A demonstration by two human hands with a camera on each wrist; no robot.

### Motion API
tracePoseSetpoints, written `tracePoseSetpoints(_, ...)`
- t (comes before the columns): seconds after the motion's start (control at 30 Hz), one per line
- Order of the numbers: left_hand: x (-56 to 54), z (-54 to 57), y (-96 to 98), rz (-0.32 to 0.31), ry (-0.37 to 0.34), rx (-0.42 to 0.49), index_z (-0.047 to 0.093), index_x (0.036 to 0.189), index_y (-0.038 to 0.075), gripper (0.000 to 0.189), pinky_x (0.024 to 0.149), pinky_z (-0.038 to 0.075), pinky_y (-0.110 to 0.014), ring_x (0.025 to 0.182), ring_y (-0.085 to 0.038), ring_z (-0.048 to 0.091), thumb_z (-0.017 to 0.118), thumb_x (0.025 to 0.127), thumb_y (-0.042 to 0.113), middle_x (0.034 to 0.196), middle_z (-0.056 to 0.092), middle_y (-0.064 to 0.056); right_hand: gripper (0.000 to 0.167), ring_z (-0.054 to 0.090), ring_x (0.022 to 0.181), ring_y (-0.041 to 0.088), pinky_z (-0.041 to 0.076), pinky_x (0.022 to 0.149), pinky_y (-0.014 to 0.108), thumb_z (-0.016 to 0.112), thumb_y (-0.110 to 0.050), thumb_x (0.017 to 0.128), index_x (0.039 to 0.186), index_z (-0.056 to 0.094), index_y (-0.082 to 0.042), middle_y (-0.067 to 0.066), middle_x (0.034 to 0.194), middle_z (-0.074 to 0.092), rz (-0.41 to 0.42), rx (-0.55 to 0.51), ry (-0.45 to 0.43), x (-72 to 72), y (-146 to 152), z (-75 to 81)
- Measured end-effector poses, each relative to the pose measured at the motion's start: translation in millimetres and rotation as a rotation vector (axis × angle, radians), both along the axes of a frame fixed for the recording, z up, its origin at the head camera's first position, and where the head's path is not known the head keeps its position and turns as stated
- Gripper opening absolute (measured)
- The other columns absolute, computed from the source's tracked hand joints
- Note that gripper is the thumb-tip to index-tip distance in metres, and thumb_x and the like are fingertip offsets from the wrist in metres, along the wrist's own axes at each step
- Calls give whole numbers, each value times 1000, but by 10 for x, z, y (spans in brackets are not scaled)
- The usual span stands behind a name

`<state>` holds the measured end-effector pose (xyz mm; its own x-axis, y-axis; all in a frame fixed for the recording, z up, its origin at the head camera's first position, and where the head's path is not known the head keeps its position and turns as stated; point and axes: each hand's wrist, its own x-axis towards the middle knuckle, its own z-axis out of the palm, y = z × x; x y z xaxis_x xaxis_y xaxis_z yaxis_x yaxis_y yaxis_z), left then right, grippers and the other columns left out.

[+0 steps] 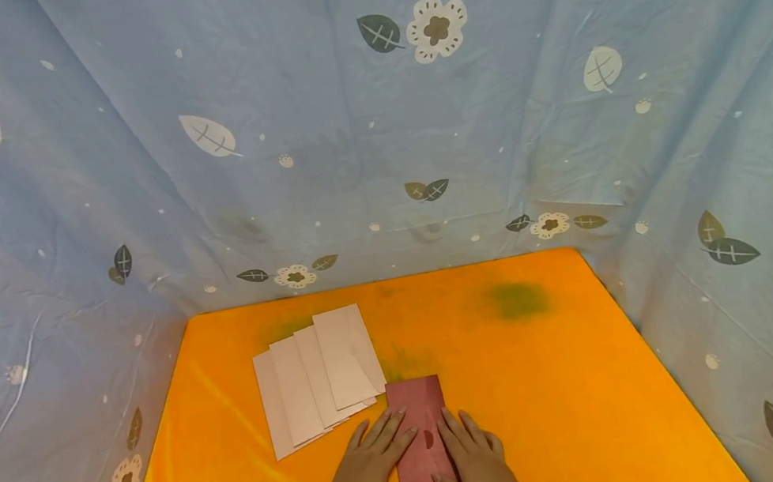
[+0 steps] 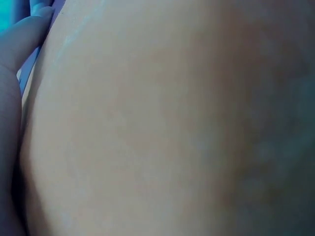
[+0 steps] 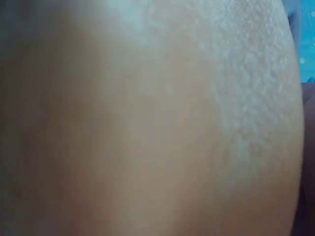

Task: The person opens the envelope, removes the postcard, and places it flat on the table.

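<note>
A dark red paper envelope lies lengthwise on the orange tabletop near its front edge in the head view, with a small half-round mark at its middle. My left hand rests flat along its left side, fingertips and thumb on the paper. From the other side, my right hand lies with extended fingers over the right edge, its thumb on the envelope. Skin of the hand and wrist fills most of both wrist views; a sliver of fingers shows at the left wrist view's upper left.
Several pale pink envelopes lie overlapped in a fan left of the red one, the nearest corner close to its top. The orange cloth covers the table. Blue patterned curtains enclose the back and both sides.
</note>
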<state>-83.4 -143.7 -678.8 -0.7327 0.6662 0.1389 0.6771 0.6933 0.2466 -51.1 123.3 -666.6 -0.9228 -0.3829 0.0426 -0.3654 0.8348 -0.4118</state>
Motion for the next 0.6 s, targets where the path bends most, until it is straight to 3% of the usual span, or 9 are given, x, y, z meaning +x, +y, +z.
tracePoseSetpoints(0.33, -8, -70, -20, 1, 19, 32, 36, 172, 26, 95, 121, 23, -64, 163, -30, 20, 50, 98, 83, 180, 22, -5, 85, 31, 155, 42, 38, 103, 65, 69, -57, 102, 163, 47, -1, 14, 173, 36, -36, 30, 31, -7, -85, 40)
tracePoseSetpoints(0.6, -13, -66, -11, -6, 11, 57, 37, 172, 25, 94, 121, 22, -65, 163, -31, 21, 52, 98, 82, 180, 22, -5, 79, 34, 154, 42, 41, 101, 64, 70, -52, 103, 161, 50, -2, 14, 171, 39, -41, 52, 38, -3, -91, 50)
